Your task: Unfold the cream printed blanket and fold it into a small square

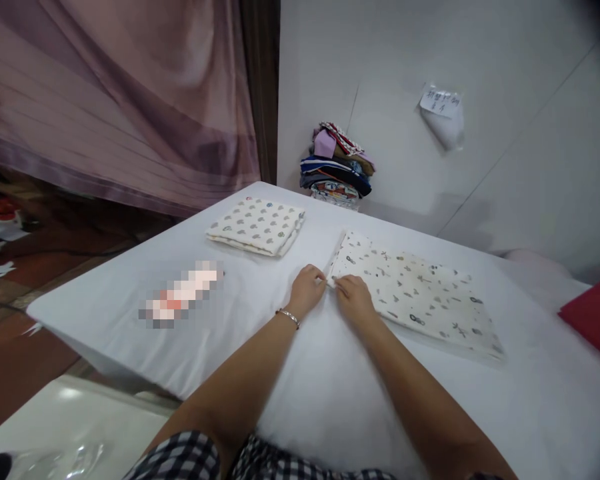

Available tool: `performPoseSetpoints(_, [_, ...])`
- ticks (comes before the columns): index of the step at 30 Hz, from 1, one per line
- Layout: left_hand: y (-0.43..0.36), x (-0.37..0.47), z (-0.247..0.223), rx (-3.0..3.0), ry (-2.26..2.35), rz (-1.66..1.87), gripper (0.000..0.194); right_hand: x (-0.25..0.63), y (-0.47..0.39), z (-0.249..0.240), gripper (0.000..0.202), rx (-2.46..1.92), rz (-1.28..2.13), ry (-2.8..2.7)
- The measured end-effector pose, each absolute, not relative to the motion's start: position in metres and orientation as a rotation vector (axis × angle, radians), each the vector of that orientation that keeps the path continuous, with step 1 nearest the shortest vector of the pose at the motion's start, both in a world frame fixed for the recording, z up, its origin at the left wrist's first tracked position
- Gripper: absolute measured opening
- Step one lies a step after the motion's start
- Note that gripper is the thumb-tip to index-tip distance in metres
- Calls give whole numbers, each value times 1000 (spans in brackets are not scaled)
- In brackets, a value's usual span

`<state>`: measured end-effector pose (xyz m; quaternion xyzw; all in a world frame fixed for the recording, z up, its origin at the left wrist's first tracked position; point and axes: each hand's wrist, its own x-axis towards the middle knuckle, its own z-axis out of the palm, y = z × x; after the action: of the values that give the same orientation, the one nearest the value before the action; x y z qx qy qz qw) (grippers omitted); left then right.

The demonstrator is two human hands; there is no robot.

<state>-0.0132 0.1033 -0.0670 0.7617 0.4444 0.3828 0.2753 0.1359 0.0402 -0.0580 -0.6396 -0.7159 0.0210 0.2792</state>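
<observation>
A white cloth with small leaf-like and other dark prints [430,293] lies folded into a long rectangle on the table. At its near left corner, my left hand [307,291] pinches the edge with fingers closed. My right hand [354,299] is closed on the same corner, just to the right, with its fingertips close to those of the left. Further back on the left sits a second folded cloth, white with grey motifs [257,225], touched by neither hand.
The white-covered table [260,320] spans the view. A blurred-out object [185,293] lies at its left. Behind it is a stack of folded clothes [337,163] by the wall. Red fabric [595,317] is at the right, a pink curtain [130,87] at the left.
</observation>
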Motion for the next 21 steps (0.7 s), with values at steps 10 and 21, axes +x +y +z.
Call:
performPoseSetpoints(10, [95,-12,-60,2104,1239,954,2,141,34,-67,24,-1626,40,-1875])
performPoseSetpoints(21, [104,-14,-64,1957,1054,1028,10,149,28,-68,26,-1613,-14,-1911])
